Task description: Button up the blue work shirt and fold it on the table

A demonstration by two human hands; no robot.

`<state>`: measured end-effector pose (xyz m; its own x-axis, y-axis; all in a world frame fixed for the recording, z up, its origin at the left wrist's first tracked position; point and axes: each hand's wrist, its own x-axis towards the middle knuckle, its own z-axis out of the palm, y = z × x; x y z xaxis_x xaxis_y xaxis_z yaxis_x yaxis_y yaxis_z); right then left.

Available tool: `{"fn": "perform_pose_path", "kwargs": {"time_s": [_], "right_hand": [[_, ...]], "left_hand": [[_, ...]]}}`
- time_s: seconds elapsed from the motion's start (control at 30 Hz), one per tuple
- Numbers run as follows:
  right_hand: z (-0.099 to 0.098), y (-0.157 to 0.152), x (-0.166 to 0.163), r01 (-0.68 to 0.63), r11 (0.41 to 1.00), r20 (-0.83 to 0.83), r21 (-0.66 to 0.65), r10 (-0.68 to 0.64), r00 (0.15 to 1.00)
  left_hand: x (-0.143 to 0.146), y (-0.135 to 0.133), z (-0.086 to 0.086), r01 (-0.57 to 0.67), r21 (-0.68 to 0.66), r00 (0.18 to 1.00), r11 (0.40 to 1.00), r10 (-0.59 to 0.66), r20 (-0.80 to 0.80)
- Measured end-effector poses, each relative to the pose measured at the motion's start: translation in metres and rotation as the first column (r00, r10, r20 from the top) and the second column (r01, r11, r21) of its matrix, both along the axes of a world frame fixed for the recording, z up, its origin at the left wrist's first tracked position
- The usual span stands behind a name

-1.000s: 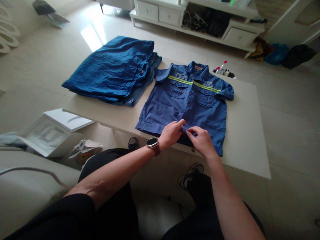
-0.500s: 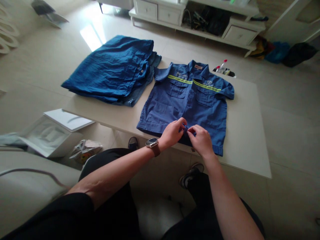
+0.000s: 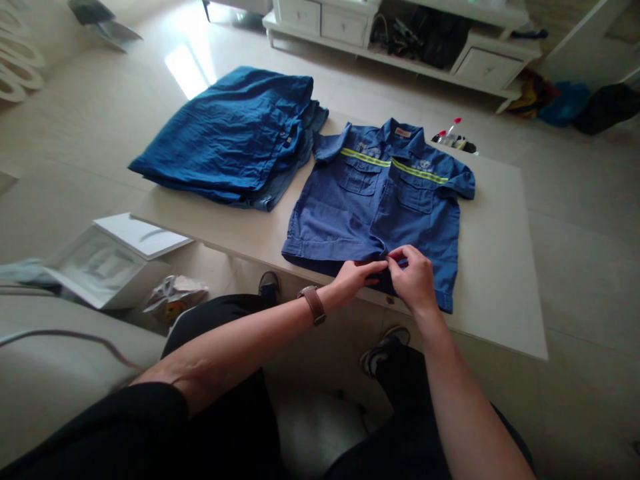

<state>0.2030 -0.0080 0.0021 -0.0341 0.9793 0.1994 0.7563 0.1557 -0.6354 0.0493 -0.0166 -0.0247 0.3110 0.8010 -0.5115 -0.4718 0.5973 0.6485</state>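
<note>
A blue short-sleeved work shirt [image 3: 345,213] with a yellow-green stripe across the chest lies front up on the table, its collar pointing away from me. At the front opening of its bottom hem, my left hand [image 3: 354,279] pinches the cloth edge between thumb and fingers. My right hand [image 3: 414,275] is closed on the same spot, its fingertips touching those of the left. The hem between them is pulled up a little and bunched. Whether a button sits under the fingertips is hidden.
A stack of folded blue garments [image 3: 230,140] lies on the left of the white table [image 3: 505,267]. Red-capped bottles [image 3: 453,130] stand past the far edge. A white box [image 3: 110,260] and a plastic bag [image 3: 175,297] are on the floor at left; a white cabinet [image 3: 345,27] is beyond.
Both hands have come together at the hem. The left has turned its fingers flatter toward the right, and the shirt's lower front is now lifted and creased.
</note>
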Motion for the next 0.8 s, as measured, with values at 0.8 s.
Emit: {"fn": "perform_pose_path", "kwargs": {"time_s": [0.8], "right_hand": [[0.002, -0.006, -0.012, -0.048, 0.999, 0.106, -0.004, 0.048, 0.993]], "left_hand": [[-0.001, 0.01, -0.002, -0.172, 0.034, 0.98, 0.985, 0.174, -0.098]]}}
